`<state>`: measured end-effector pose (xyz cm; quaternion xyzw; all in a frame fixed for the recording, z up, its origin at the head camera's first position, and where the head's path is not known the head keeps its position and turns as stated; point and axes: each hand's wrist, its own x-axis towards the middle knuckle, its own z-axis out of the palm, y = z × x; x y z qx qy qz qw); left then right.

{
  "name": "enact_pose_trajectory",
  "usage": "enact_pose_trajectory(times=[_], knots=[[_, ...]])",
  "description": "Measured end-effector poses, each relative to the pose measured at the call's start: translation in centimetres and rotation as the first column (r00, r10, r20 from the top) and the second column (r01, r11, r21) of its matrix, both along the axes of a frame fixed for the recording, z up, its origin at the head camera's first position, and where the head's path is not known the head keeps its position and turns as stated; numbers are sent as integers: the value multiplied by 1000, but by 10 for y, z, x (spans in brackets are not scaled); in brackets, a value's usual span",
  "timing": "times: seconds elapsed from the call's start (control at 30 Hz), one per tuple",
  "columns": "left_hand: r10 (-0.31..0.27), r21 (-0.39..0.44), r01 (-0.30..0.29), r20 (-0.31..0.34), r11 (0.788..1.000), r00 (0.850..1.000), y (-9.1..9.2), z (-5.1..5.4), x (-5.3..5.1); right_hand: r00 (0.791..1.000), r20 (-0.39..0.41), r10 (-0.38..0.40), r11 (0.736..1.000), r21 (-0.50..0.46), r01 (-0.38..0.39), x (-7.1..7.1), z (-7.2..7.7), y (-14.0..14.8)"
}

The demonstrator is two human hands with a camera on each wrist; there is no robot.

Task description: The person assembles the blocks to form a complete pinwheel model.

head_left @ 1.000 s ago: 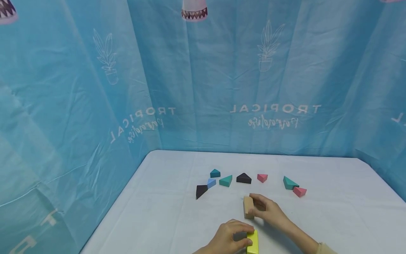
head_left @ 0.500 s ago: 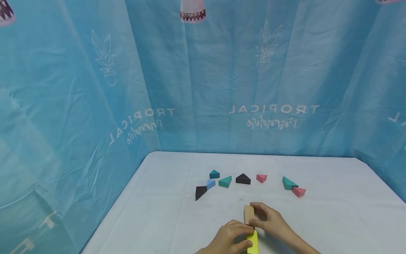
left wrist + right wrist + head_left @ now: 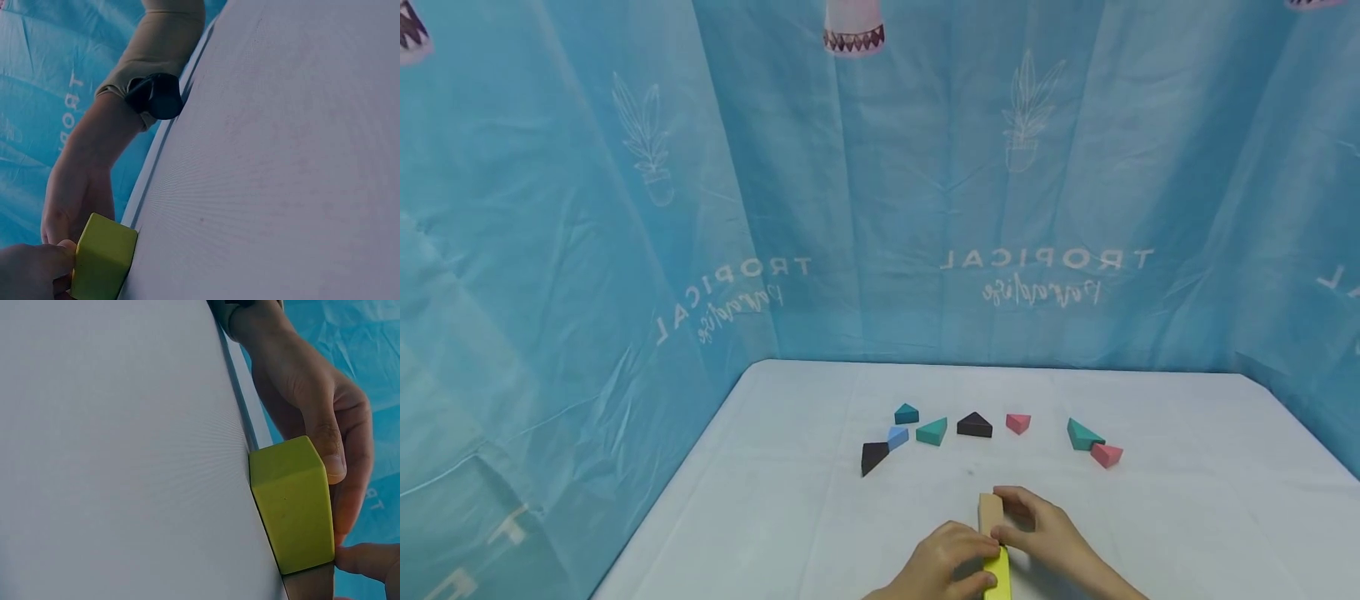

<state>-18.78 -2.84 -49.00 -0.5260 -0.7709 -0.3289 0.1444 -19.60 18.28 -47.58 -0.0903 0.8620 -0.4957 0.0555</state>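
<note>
A yellow rectangular block [image 3: 998,577] and a plain wooden block [image 3: 990,512] lie end to end on the white table. Thumb and fingers of my left hand [image 3: 942,562] pinch the yellow block, the nearer one. Just beyond it, my right hand [image 3: 1043,528] pinches the wooden block from its right side. In the right wrist view the end of the yellow block [image 3: 294,506] meets the wooden block [image 3: 312,584] along a thin dark seam. The left wrist view shows the yellow block [image 3: 103,259] at bottom left, with the wooden one not visible there.
Farther back on the table [image 3: 760,467] lie several triangular blocks: a black one [image 3: 974,426], a green one [image 3: 932,432], a light blue one [image 3: 898,437] and a pink one [image 3: 1018,423] among them. A blue printed curtain [image 3: 880,208] hangs behind and at the sides.
My right hand has drawn the wooden block nearer, closing the gap to the yellow block. The left hand has stayed on the yellow block almost without moving.
</note>
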Motion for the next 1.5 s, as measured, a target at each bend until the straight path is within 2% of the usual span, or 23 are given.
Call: enact_pose_trajectory(times=[0.13,0.27,0.43,0.63,0.77,0.93,1.07,1.13,1.2,1.33,1.43,1.5], knots=[[-1,14,1,-50,1000,999,0,-2,0,1000,-3,1,1000,-13,-1,2,-1,0],[-8,31,10,-70,999,998,0,-2,0,1000,4,4,1000,-24,-4,3,0,1],[0,21,1,-51,1000,999,1,-3,1,1000,25,-1,999,-33,2,5,1,2],[24,-8,-24,8,1000,1000,0,0,2,1000,15,3,999,-39,-2,7,2,3],[37,-22,-37,0,999,999,0,2,3,1000,14,18,999,-45,-17,7,1,3],[59,-39,-60,-39,997,997,1,1,4,999,26,44,997,-62,-42,6,1,3],[84,-47,-87,-46,995,995,2,0,6,996,20,92,994,-66,-91,4,1,6],[98,-59,-100,-37,993,994,2,0,7,990,17,143,988,-69,-142,1,1,9],[108,-72,-111,-34,991,994,3,0,8,979,36,202,977,-75,-198,-2,2,14],[122,-104,-124,-28,987,992,3,1,9,945,81,317,943,-134,-305,-8,1,24],[122,-118,-124,-17,985,992,3,2,10,933,81,352,928,-162,-336,-10,-1,28],[120,-118,-121,-16,986,993,2,3,10,934,64,351,928,-157,-338,-11,-2,28]])
